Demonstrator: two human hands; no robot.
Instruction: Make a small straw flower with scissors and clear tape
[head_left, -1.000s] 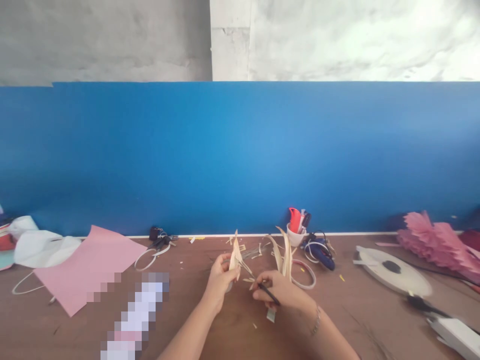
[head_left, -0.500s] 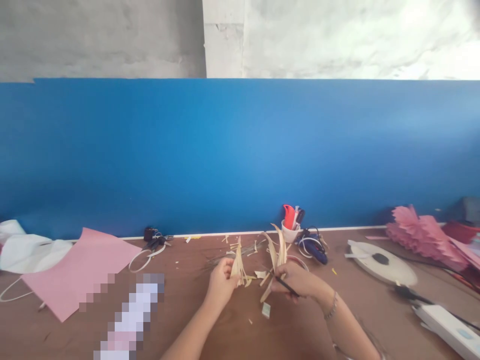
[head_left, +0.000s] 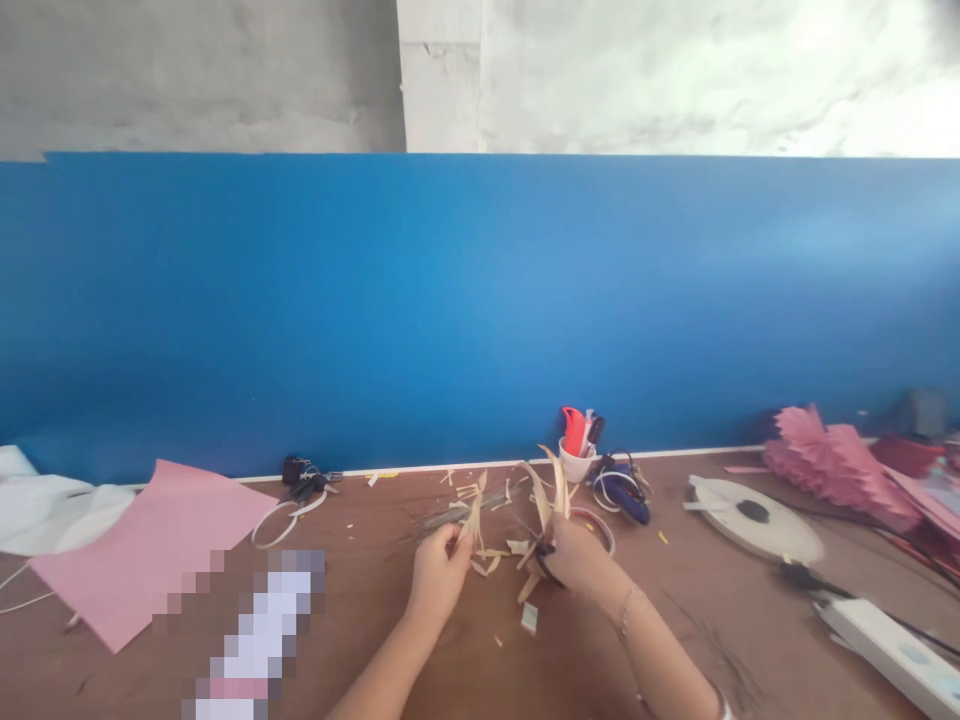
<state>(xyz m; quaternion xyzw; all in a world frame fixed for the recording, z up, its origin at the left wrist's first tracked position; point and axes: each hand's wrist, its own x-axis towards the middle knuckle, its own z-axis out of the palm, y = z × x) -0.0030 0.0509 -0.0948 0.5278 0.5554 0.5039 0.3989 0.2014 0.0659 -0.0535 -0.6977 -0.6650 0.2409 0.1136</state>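
My left hand [head_left: 439,572] is closed, with thumb and fingers pinching a pale dried husk [head_left: 472,512] that points upward, its strips cut into a fringe. To its right, my right hand [head_left: 583,562] is wrapped round a pair of scissors [head_left: 551,570]; a black handle loop shows under the fingers, and the blades are hard to make out. Long curved husk pieces [head_left: 559,490] rise just behind the right hand; whether it touches them I cannot tell. Between and below the hands lie husk scraps [head_left: 491,555] and a small pale greenish square [head_left: 529,618].
Thin dry stalks [head_left: 461,512] lie behind the hands. A white cup [head_left: 577,465] of pens stands by the blue partition [head_left: 480,300]. Pink paper [head_left: 150,550] and keys [head_left: 307,480] are left; a white oval disc [head_left: 750,525], power strip [head_left: 892,640] and pleated pink paper [head_left: 840,465] right.
My left hand has turned and its fingers have closed more on the fringed husk. The right hand and scissors have rotated slightly, so the handle loop shows. The view has shifted a little.
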